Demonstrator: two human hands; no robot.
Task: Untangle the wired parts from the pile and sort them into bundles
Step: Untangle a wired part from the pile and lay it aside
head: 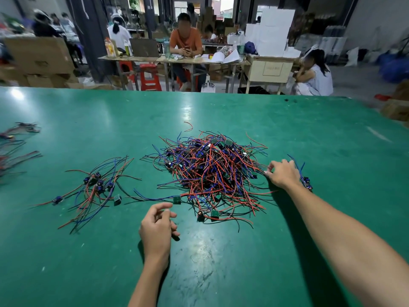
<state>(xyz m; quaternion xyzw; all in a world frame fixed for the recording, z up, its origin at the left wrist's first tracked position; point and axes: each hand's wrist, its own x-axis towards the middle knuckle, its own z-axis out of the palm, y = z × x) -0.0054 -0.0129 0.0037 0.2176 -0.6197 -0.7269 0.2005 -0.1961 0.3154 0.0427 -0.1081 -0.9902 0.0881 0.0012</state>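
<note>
A tangled pile of wired parts [212, 169], red, blue and black leads with small green boards, lies mid-table. A sorted bundle [97, 187] is spread to its left. A smaller group of parts [306, 181] lies at the right, partly hidden behind my right hand. My right hand [282, 175] reaches to the pile's right edge, thumb and forefinger pinching wire ends there. My left hand [158, 227] hovers in front of the pile with loosely curled fingers, holding nothing, just below a green board [176, 199] on stretched-out leads.
The green table [199, 262] runs wide around the pile. More wire bundles [15, 147] lie at the far left edge. Beyond the table's far edge are people seated at benches, red stools and cardboard boxes.
</note>
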